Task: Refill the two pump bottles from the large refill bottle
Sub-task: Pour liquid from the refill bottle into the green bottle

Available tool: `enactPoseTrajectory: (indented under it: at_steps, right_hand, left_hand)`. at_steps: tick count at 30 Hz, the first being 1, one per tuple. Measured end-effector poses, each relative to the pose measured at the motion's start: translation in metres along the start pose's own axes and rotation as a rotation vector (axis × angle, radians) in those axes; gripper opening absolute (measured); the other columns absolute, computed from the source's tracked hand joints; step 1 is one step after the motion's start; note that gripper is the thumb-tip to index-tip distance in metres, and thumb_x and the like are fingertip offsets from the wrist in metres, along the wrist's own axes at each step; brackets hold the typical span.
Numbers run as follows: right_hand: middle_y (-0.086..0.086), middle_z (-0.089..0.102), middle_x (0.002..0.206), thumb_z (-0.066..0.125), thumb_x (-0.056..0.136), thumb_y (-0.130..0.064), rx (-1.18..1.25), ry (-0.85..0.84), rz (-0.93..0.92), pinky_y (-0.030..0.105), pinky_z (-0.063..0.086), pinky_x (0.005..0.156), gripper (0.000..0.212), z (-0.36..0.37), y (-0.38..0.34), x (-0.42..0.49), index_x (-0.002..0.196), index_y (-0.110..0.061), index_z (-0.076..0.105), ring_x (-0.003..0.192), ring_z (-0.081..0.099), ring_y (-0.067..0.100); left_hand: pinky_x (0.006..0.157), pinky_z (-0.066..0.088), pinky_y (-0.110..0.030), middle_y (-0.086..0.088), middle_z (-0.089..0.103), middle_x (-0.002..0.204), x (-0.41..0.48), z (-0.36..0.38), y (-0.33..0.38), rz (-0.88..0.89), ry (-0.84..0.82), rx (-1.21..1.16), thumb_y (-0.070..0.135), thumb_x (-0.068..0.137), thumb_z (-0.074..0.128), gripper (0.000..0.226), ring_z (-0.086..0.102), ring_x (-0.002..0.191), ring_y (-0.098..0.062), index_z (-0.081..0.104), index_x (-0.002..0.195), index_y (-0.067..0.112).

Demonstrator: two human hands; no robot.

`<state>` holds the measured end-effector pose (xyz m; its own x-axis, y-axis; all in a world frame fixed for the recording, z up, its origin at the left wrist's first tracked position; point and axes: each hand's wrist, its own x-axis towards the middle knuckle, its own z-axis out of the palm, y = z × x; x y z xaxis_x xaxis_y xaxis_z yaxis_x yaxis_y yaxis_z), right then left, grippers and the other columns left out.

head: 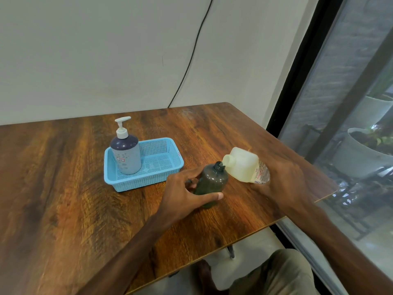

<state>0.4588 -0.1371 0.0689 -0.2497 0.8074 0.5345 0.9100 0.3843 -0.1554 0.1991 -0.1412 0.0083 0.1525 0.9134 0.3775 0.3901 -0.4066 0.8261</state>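
A dark translucent pump bottle (211, 182) stands on the wooden table (63, 188) with its pump off and its neck bare. My left hand (182, 195) wraps around its lower body. My right hand (282, 179) grips the large pale yellowish refill bottle (241, 165), tilted to the left so its uncapped spout touches the dark bottle's neck. The second pump bottle (126, 152), blue-grey with a white pump, stands upright in the left part of a blue plastic basket (170, 167).
The table's right edge (308, 207) lies just past my right hand, with a window and pale plant pots (365, 154) beyond. A black cable (191, 58) hangs down the wall behind the table. My knee (276, 273) shows below the table edge.
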Motion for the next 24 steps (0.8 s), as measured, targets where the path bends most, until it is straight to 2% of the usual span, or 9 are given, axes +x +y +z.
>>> enactPoseTrajectory:
  at_steps: [5, 8, 16, 24]
  right_hand:
    - [0.015, 0.073, 0.113, 0.093, 0.064, -0.027, -0.004, 0.007, -0.024, 0.046, 0.058, 0.075, 0.081, 0.0006, 0.0014, 0.0008, 0.136, -0.013, 0.060, 0.098, 0.070, 0.037]
    - [0.014, 0.073, 0.113, 0.095, 0.062, -0.026, -0.020, 0.012, -0.027, 0.039, 0.053, 0.073, 0.081, 0.0008, -0.0009, 0.0002, 0.135, -0.012, 0.061, 0.099, 0.069, 0.037]
    - [0.012, 0.072, 0.117, 0.093, 0.064, -0.029, -0.016, -0.007, -0.018, 0.033, 0.047, 0.076, 0.079, 0.0008, -0.0001, 0.0011, 0.135, -0.013, 0.061, 0.104, 0.068, 0.035]
    - [0.012, 0.071, 0.121, 0.092, 0.067, -0.031, -0.007, -0.034, 0.002, 0.037, 0.051, 0.080, 0.080, -0.0003, -0.0007, 0.0025, 0.138, -0.016, 0.059, 0.107, 0.067, 0.035]
  left_hand:
    - [0.085, 0.053, -0.010, 0.037, 0.066, 0.113, -0.0017, 0.0006, 0.0001, 0.018, 0.013, -0.006, 0.048, 0.067, 0.093, 0.070, 0.061, 0.113, 0.012, 0.057, 0.126, 0.051]
    - [0.083, 0.055, -0.012, 0.035, 0.066, 0.115, -0.0030, 0.0020, -0.0009, 0.020, 0.024, -0.007, 0.048, 0.067, 0.093, 0.070, 0.062, 0.112, 0.010, 0.058, 0.127, 0.048]
    - [0.081, 0.055, -0.012, 0.030, 0.069, 0.117, -0.0037, 0.0050, -0.0022, 0.015, 0.045, -0.021, 0.048, 0.067, 0.093, 0.069, 0.063, 0.112, 0.007, 0.060, 0.127, 0.045]
    - [0.082, 0.056, -0.014, 0.027, 0.070, 0.117, -0.0032, 0.0055, -0.0035, 0.016, 0.049, -0.027, 0.049, 0.067, 0.092, 0.071, 0.064, 0.112, 0.005, 0.059, 0.129, 0.044]
